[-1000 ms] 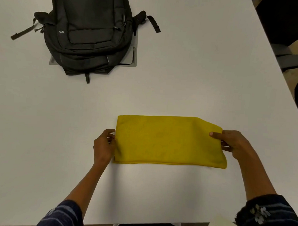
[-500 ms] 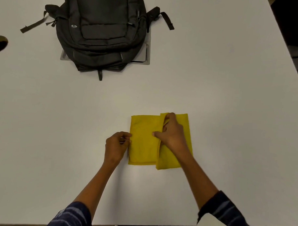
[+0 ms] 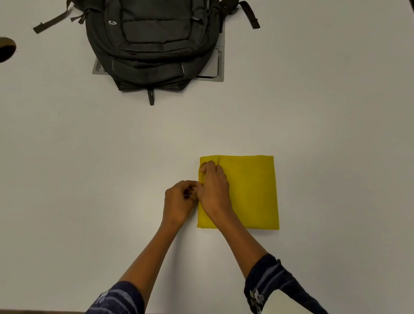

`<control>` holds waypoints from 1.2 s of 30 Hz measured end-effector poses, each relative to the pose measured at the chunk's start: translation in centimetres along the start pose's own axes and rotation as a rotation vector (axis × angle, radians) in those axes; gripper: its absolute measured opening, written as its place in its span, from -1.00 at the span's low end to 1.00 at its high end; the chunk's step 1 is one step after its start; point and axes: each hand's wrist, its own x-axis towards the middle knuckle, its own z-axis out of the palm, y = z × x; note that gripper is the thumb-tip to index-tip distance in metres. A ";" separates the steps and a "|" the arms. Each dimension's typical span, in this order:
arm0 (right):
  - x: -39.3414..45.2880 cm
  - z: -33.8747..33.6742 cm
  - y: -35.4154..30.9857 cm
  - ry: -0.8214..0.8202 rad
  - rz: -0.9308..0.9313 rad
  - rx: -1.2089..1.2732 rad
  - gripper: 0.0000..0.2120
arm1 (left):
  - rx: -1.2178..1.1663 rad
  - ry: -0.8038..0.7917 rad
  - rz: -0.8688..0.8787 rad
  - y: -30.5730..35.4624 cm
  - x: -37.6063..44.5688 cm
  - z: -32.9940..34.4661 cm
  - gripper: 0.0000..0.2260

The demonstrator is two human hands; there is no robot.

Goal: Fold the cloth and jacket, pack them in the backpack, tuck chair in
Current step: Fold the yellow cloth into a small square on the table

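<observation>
A yellow cloth [image 3: 249, 193], folded to a near-square with smooth, flat layers, lies on a white table [image 3: 320, 113]. Both hands meet at its left edge: the right hand [image 3: 213, 187] reaches across the cloth, fingers curled and pinching that edge, while the left hand [image 3: 180, 200] sits just outside it, fingertips pinched on the same edge. Well beyond the hands lies a black backpack [image 3: 151, 37], zipped, straps splayed.
</observation>
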 end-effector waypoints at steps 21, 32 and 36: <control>0.9 -7.2 11.3 0.427 -0.078 0.199 -0.70 | -0.065 0.242 -0.019 4.5 4.3 1.4 -0.87; 7.2 -13.1 13.5 -0.137 -0.140 0.065 -0.75 | -0.305 -0.042 0.061 4.2 3.6 0.3 -0.97; 7.8 -14.1 14.7 -0.186 -0.140 0.098 -0.84 | -0.164 0.100 0.108 4.7 4.7 1.4 -0.94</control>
